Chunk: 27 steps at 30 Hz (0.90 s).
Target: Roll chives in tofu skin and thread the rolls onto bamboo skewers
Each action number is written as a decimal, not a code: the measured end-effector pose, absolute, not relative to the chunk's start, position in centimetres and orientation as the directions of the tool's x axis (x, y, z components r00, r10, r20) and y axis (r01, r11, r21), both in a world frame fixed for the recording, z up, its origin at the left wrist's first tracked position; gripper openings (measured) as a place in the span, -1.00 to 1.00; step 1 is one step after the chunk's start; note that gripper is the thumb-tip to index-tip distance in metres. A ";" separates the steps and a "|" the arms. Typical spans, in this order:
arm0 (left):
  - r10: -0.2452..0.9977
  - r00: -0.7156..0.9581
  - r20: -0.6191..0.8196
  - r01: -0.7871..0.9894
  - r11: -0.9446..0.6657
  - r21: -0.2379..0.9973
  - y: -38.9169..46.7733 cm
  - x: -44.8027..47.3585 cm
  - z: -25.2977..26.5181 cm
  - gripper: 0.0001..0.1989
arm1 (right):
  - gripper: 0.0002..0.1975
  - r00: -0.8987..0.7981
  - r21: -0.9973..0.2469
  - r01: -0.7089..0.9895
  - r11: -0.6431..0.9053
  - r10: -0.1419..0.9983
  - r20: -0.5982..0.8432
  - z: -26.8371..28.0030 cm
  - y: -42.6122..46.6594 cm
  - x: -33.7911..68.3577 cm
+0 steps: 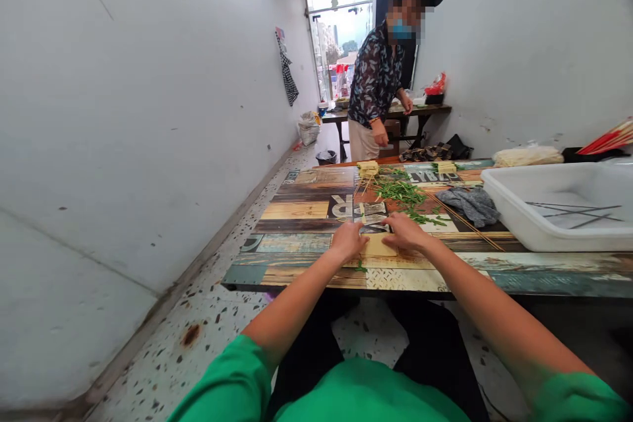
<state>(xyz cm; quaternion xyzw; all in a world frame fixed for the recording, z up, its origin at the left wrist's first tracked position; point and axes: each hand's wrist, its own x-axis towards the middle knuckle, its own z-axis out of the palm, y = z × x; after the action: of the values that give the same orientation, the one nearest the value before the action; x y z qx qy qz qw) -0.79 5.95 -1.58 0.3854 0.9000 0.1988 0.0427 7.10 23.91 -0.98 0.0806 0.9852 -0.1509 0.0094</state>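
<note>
A flat, pale yellow sheet that looks like tofu skin point(380, 245) lies on the patterned table in front of me. My left hand point(347, 241) grips its left side, thumb along the edge. At the right side, my right hand point(406, 232) holds it between thumb and bent fingers. Just beyond my fingers there is a thin pale strip point(362, 213). Chopped green herbs point(403, 192) are heaped past my right hand, and a small sprig point(361, 267) rests near the front edge. Skewered pale rolls point(367, 169) lie farther back.
A white plastic tub point(558, 211) with several dark sticks stands on the right, beside a grey cloth point(469, 204) and long thin skewers point(465, 221). Red-tipped sticks point(606, 137) are behind it. Across the table a masked person point(376, 79) leans beside another table. A wall runs along the left.
</note>
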 end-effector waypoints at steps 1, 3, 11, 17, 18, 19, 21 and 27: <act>0.729 -0.681 0.070 0.697 0.616 0.368 6.0 -0.8 -1.4 -0.56 | -0.58 -0.990 -0.265 0.135 0.955 0.124 -0.060 -0.9 23.7 7.0; 0.763 -0.646 0.011 0.722 0.606 0.335 6.3 -1.1 -0.9 -0.57 | -0.57 -0.988 -0.220 0.109 0.969 0.081 -0.131 -0.7 23.5 6.9; 0.812 -0.566 -0.141 0.740 0.576 0.347 8.0 -1.9 0.3 -0.71 | -0.80 -0.964 -0.220 0.177 0.959 0.123 -0.237 1.1 22.2 7.3; 0.845 -0.524 -0.106 0.785 0.527 0.326 6.9 -0.8 2.0 -0.87 | -0.80 -0.980 -0.234 0.168 0.957 0.136 -0.146 2.9 21.1 9.0; 0.850 -0.521 -0.073 0.796 0.515 0.318 6.6 -0.6 2.4 -0.87 | -0.81 -0.983 -0.237 0.169 0.957 0.145 -0.116 3.3 21.0 9.2; 0.854 -0.520 -0.030 0.808 0.503 0.309 6.3 -0.4 2.7 -0.86 | -0.81 -0.984 -0.240 0.171 0.955 0.156 -0.082 3.6 20.7 9.5; 0.857 -0.513 0.057 0.829 0.477 0.291 5.8 -0.1 2.9 -0.85 | -0.78 -0.983 -0.252 0.181 0.951 0.179 -0.031 3.9 20.3 9.8; 0.838 -0.541 0.068 0.789 0.478 0.387 5.4 -0.2 1.0 -0.91 | -0.86 -0.977 -0.352 0.206 0.913 0.214 -0.017 2.9 19.3 10.3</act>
<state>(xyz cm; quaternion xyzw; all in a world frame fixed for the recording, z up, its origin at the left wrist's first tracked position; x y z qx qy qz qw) -0.18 5.44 1.01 0.4746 0.8570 0.1895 0.0653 10.30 19.31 2.95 0.1074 0.9779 -0.1788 -0.0110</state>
